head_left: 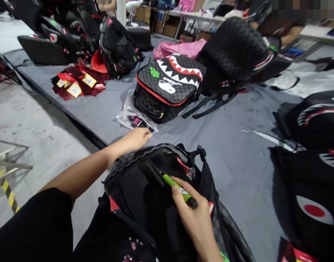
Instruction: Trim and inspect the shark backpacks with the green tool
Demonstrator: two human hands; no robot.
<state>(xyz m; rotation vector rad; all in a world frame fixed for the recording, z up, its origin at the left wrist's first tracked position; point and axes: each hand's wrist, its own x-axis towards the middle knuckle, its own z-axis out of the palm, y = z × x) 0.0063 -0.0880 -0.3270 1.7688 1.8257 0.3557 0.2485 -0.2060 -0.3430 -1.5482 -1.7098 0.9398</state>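
My right hand (193,207) grips a green marker pen (180,191) with dark ends, its thin tip pointing up and left. Beneath it a black backpack (153,207) stands close to me with its main compartment gaping; red labels show at its edges. Beyond the backpack, my left hand (138,139) has its fingers curled at the near edge of a clear plastic bag (126,118). Small black pieces with pink marks (138,122) lie in that bag. Whatever those fingertips pinch is hidden.
A checkered backpack (169,83) with shark teeth lies ahead on the grey-covered table (107,112). Red tags (76,82) are heaped at left. More black bags (235,47) stand behind, with others (309,189) at right. A person's arm (292,34) shows at far right.
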